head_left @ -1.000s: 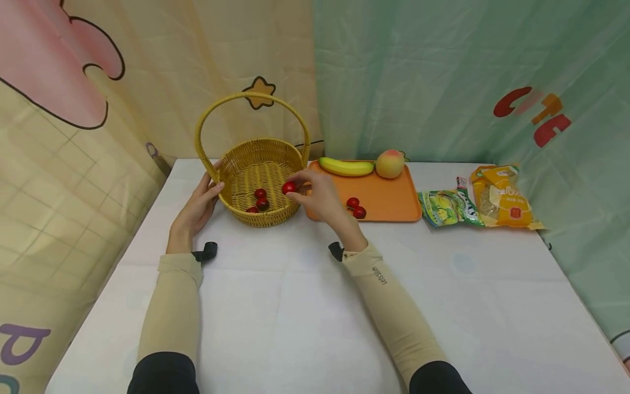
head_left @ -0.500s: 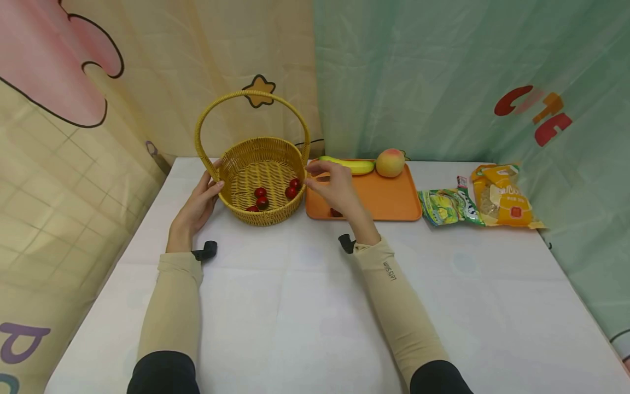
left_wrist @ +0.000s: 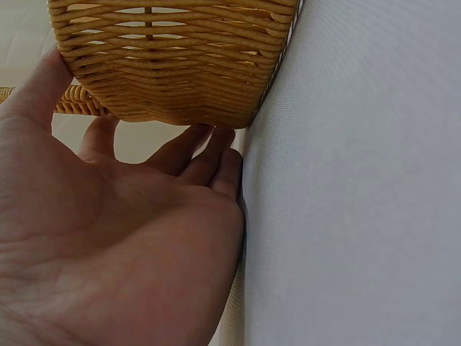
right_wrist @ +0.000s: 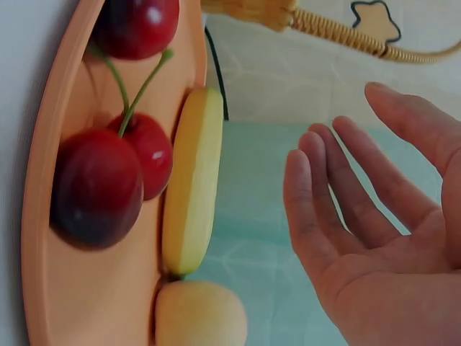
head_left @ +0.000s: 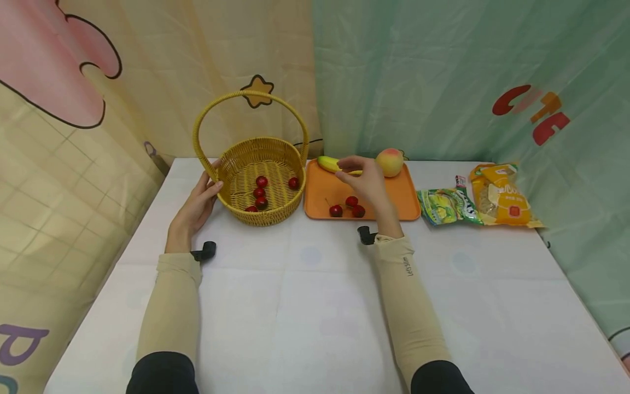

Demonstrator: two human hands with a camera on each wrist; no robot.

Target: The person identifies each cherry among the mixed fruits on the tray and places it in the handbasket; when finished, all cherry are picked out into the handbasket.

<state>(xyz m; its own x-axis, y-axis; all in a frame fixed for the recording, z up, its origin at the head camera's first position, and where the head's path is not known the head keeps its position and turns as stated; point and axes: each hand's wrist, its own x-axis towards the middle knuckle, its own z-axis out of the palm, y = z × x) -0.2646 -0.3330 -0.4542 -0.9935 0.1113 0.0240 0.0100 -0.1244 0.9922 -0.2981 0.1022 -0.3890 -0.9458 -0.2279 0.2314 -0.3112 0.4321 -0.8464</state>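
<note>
A yellow wicker basket (head_left: 266,219) with a tall handle stands at the left back of the table. My left hand (head_left: 196,203) holds its left side, thumb near the handle's base. From the left wrist view, the thumb and fingers of this hand (left_wrist: 137,216) reach to the woven wall (left_wrist: 173,65). Several cherries (head_left: 261,203) lie inside the basket. Above the orange tray (head_left: 320,189) hovers my right hand (head_left: 371,186), fingers loosely bent with nothing between them. Below it on the tray are three cherries (head_left: 336,210), some with green stems (right_wrist: 126,94).
Along the tray's back edge lie a banana (head_left: 327,162) and a peach (head_left: 390,162). To the right of the tray are a green snack packet (head_left: 445,207) and an orange-yellow bag (head_left: 504,197). Printed curtains (head_left: 418,82) hang behind the white table (head_left: 295,306).
My right hand has let go of a cherry in the basket and moved right, over the tray. The cherries in the basket have shifted. My left hand stays on the basket.
</note>
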